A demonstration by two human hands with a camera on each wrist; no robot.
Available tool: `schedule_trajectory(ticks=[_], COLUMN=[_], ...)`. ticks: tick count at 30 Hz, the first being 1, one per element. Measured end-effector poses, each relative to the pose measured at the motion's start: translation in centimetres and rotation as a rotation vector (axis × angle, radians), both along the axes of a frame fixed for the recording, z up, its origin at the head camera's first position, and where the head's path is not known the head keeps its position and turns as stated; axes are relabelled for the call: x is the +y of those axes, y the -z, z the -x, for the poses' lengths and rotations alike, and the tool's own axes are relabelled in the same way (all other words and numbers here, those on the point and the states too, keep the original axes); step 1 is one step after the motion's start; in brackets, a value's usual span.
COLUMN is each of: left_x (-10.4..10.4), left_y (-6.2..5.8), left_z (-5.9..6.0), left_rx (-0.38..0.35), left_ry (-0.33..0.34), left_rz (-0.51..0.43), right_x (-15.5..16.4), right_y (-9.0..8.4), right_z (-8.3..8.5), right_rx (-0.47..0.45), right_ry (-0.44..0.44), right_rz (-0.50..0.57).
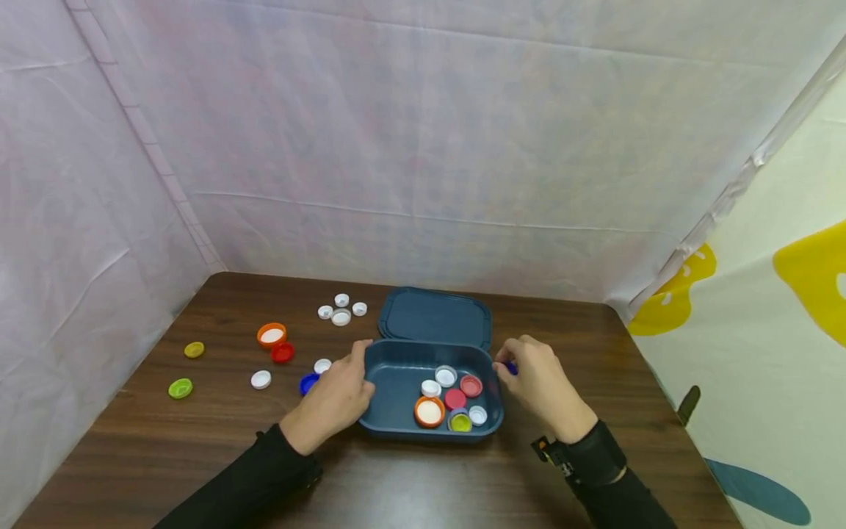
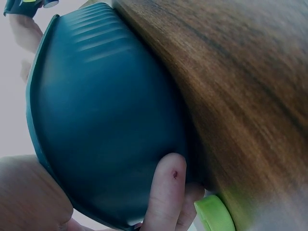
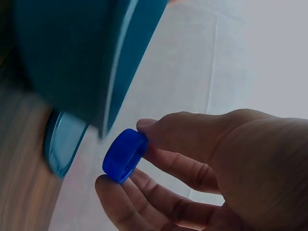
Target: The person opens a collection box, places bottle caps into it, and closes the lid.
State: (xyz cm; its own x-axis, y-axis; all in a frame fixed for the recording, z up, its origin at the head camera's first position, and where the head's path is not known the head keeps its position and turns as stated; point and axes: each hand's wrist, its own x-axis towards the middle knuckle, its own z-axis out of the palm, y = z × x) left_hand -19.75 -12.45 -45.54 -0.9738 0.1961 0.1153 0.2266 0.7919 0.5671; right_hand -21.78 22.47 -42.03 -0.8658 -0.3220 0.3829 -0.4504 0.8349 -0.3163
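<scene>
A dark blue plastic container [image 1: 396,433] stands at the middle of the table, with several bottle caps in its right half. My left hand [image 1: 333,400] grips its left rim; in the left wrist view fingertips [image 2: 166,192] press the outer wall. Just outside the right rim, my right hand [image 1: 538,378] pinches a blue bottle cap [image 3: 124,156] between thumb and fingers. Inside the container lie an orange-rimmed cap [image 1: 429,412], a red cap [image 1: 454,399], a pink cap [image 1: 471,386], a yellow cap [image 1: 460,423] and white caps [image 1: 446,376].
Behind the container lies its flat blue lid [image 1: 436,319]. Several white caps [image 1: 341,317] are grouped at the back. To the left are another orange cap [image 1: 272,335], a red one [image 1: 283,353], a green cap [image 1: 181,388] and a yellow-gold cap [image 1: 194,350]. A blue cap [image 1: 308,383] lies beside my left hand.
</scene>
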Motion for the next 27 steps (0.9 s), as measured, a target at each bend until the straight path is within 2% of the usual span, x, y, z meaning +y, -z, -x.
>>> schedule_trajectory(ticks=[5,12,27], left_x=[0.0,-0.1,0.0], left_y=[0.0,-0.2,-0.2], left_z=[0.0,0.0,-0.1], left_rx=[0.000,-0.022,-0.046], left_ry=[0.002,-0.006,-0.011], left_rz=[-0.004,-0.009,-0.006], right_x=[-2.6,-5.0,-5.2], right_y=[0.2,1.2,1.7], right_z=[-0.3,-0.6,-0.5], right_rx=[-0.014,-0.097,-0.124], right_ry=[-0.044,-0.127,-0.134], right_rz=[0.011,0.003,0.005])
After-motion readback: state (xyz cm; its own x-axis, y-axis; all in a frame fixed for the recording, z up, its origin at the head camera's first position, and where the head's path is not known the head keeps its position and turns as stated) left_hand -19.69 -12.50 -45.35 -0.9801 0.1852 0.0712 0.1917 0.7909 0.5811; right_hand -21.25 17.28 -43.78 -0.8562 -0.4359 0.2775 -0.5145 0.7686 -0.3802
